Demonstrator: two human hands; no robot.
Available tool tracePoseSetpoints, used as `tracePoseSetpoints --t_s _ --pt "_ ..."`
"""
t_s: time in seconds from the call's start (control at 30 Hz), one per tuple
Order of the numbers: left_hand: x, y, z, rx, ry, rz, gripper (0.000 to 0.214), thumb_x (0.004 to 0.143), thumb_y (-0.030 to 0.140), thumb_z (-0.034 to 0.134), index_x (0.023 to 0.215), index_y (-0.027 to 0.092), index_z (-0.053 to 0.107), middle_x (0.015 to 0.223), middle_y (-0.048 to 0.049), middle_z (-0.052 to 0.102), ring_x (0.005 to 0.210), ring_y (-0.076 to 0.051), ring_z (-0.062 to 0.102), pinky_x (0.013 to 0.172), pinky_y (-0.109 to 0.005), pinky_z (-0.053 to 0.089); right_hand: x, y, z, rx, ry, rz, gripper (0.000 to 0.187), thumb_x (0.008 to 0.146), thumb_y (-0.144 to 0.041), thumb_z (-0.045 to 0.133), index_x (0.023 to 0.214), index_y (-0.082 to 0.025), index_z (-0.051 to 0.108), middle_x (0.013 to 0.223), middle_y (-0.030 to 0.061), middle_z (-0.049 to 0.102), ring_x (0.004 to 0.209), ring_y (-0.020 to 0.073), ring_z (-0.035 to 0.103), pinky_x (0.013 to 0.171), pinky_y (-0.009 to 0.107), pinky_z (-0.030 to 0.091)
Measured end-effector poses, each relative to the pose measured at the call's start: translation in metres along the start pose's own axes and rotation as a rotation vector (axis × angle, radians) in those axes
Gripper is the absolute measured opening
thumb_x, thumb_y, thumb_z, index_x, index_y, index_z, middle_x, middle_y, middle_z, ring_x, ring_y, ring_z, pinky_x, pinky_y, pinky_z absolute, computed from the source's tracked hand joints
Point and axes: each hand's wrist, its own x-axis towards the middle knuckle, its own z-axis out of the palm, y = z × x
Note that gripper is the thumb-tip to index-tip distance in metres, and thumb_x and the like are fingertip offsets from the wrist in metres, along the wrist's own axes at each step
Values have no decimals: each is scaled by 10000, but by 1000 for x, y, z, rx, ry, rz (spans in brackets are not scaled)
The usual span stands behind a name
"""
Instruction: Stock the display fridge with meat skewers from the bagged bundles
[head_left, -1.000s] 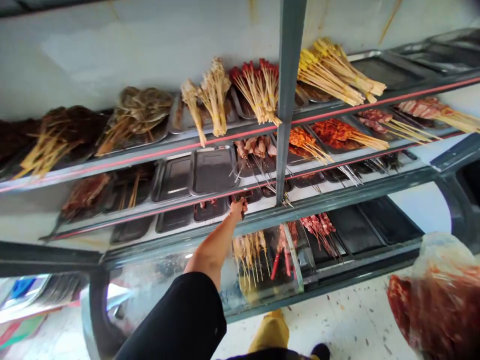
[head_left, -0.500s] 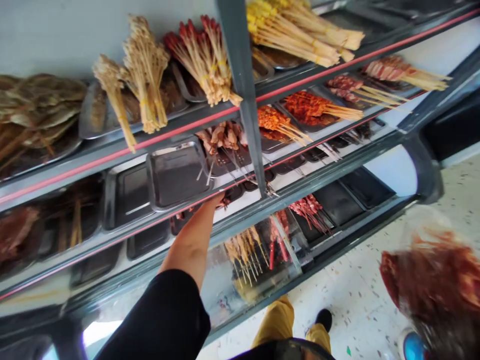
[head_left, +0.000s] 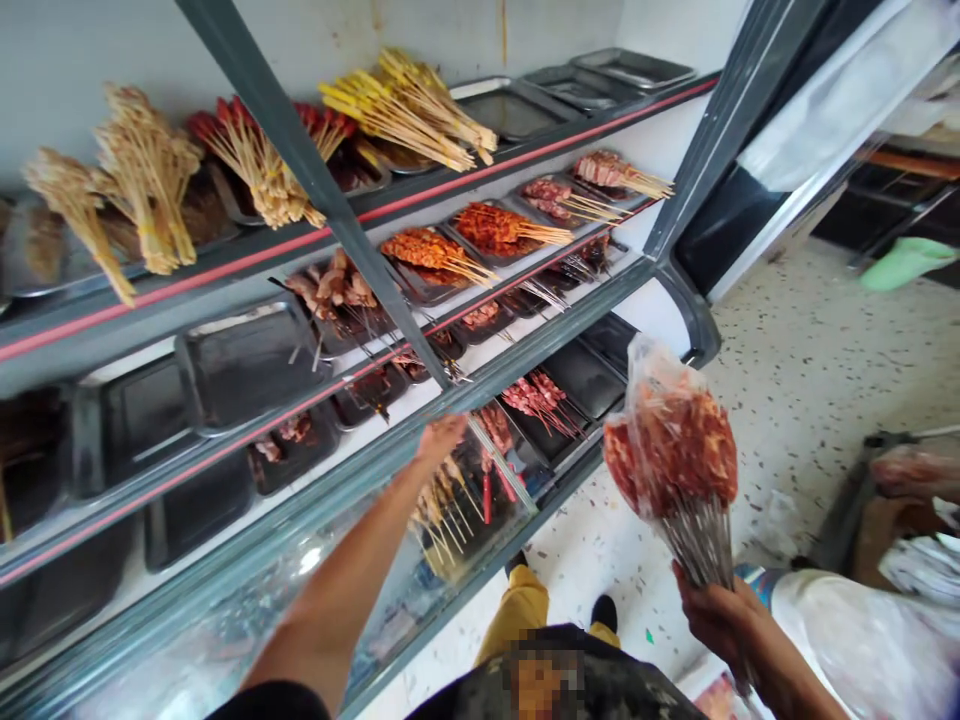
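My right hand is closed around a bundle of metal skewers threaded with raw red meat, held upright over the floor. A clear plastic bag covers part of the meat. My left arm reaches across to the display case, where my left hand lies at the upper frame of the front glass panel, its fingertips near the panel's side edge. The fingers look stretched out, though slightly blurred. Behind the glass, below this hand, are pale skewers.
Shelves hold wooden skewers with yellow tips, orange-coated meat skewers and bare metal trays. A slanted post crosses the case front. White sacks stand at right, beyond them a green plastic container.
My view has shifted to the right. My left hand has drawn out from beside the shelves to the glass panel's frame. My right hand with the meat skewers has come fully into view.
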Motion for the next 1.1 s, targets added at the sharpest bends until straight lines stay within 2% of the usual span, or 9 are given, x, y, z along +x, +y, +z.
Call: tracePoseSetpoints --t_s 0.07,0.17,0.3,0.47,0.53,0.63,0.7,0.83,1.1 --pt "-41 11 62 -91 -165 11 196 889 343 693 904 150 719 812 -72 721 758 -191 674 650 -262 498 -6 -1 -9 40 -116 -3 246 635 -349 661 775 -170 566 539 -85 340 420 31 204 438 220 115" --pt "-95 33 141 -431 -385 -45 441 785 500 785 1083 187 697 995 -92 722 866 -190 686 696 -277 531 -13 2 -29 32 -218 -6 265 625 -349 660 792 -165 566 547 -82 359 414 32 222 428 225 116" --pt "-144 61 206 -611 -485 -97 557 627 585 870 958 174 692 871 -24 678 728 -113 611 642 -233 476 -25 7 -64 -23 -306 -29 267 626 -362 631 794 -173 544 532 -90 352 397 33 215 416 227 125" --pt "-179 93 233 -549 -557 -187 612 553 703 836 759 158 647 759 -23 635 672 -129 559 656 -279 455 -52 7 -111 -41 -318 -58 249 634 -367 606 775 -187 509 539 -93 355 401 23 192 425 221 122" --pt "-195 107 238 -399 -418 -27 544 603 667 822 724 166 647 748 -37 629 706 -152 555 694 -296 439 -61 8 -127 -48 -325 -64 251 630 -378 614 753 -188 505 523 -99 333 403 22 186 426 219 122" --pt "-229 124 248 -41 -70 397 429 695 582 790 637 184 643 716 -46 609 736 -175 539 737 -308 407 -63 13 -145 -62 -293 -94 241 620 -368 598 756 -183 522 517 -94 351 395 28 210 412 216 126" --pt "-256 129 261 203 -83 536 387 720 541 777 603 190 665 702 -50 608 717 -186 542 731 -320 396 -58 17 -154 -70 -253 -124 240 599 -360 575 754 -182 529 486 -98 345 378 34 214 399 216 119" --pt "-302 126 295 381 -306 482 188 753 378 764 705 196 756 749 -51 679 722 -203 592 661 -304 374 -41 23 -168 -95 -176 -165 249 535 -361 557 714 -197 502 441 -101 344 351 43 231 376 216 122" --pt "-328 107 331 395 -319 339 170 743 339 784 818 187 789 828 -42 747 763 -203 652 642 -272 417 -32 33 -193 -82 -141 -197 272 552 -369 568 748 -188 515 452 -101 357 356 48 267 392 214 125"
